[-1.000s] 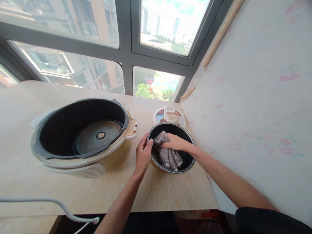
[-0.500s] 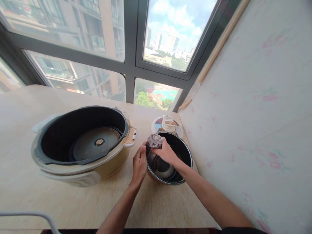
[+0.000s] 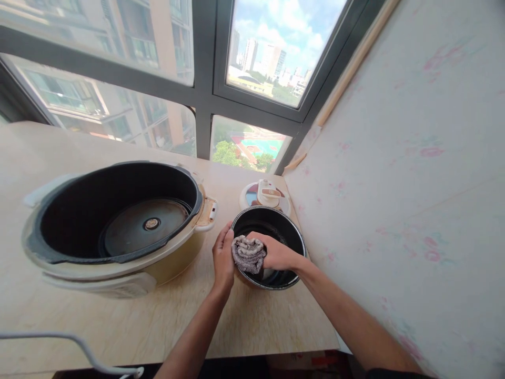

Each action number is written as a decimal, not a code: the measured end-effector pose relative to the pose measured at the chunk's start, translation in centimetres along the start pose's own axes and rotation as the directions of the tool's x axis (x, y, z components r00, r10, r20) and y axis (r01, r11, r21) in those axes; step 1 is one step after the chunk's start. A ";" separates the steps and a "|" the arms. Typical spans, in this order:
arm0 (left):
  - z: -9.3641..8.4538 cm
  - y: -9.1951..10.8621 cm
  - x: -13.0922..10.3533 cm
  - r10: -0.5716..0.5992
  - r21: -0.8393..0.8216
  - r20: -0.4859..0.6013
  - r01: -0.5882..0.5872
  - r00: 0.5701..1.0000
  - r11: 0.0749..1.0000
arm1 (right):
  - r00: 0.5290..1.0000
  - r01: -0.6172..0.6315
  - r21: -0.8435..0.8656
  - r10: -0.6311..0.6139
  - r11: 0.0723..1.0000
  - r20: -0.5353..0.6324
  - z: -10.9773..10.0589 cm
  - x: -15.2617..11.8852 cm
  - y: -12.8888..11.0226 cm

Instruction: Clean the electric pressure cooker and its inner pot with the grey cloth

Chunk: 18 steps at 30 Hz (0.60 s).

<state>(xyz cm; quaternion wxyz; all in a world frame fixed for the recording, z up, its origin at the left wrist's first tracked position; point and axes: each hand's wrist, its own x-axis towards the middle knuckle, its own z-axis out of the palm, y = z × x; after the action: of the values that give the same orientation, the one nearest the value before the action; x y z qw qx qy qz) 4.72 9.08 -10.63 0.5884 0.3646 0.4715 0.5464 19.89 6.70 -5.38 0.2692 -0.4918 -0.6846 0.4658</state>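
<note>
Nearest, a pale smooth cable [image 3: 79, 341] runs across the front left corner of the tabletop [image 3: 256, 331], a beige, glossy surface with faint marble-like veining.

Beyond the front edge, toward the right edge, stands the pot [image 3: 286, 231]: round, dark and smooth inside, with a thin, bright rim. The left grip [image 3: 224, 258] is closed about its left side, thumb by the lip, fingers along the outer wall. The right grip [image 3: 274, 252] is closed on the cloth [image 3: 248, 255], a soft, textured grey-purple fabric bunched into folds over the pot's left rim. How firmly either presses cannot be told.

The step in hand is judged to be wiping the pot's rim and adjoining wall. The next move would call for even pressure along the curve, with the left side braced against turning.

Toward the left edge stands the cooker [image 3: 175, 266], broad and deep, with a yellowish outer wall, grey collar, white side handles and a dull round plate inside; brownish marks show near its right handle.

Behind the pot, near the far right corner, lies the lid [image 3: 269, 195], shallow and domed, with a raised handle.
</note>
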 end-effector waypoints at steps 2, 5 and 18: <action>0.0 -0.2 0.2 -0.025 -0.026 0.020 0.026 0.999 0.999 | 0.999 0.026 -0.018 -0.026 0.999 0.036 -0.2 -0.2 0.1; 0.1 -0.4 0.6 -0.055 -0.069 0.022 0.057 0.998 0.996 | 0.997 0.045 -0.066 -0.040 0.997 0.068 -0.7 -1.1 -0.4; -0.2 -0.1 1.3 0.001 0.046 0.056 -0.004 0.998 0.999 | 0.993 0.020 -0.456 0.036 0.890 0.112 -5.9 -8.7 -4.8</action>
<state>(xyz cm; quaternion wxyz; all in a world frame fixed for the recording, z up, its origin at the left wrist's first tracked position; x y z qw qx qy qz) 4.48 10.29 -11.04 0.5921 0.3937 0.4669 0.5257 26.01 0.43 2.23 0.1036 -0.5157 -0.7874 0.3214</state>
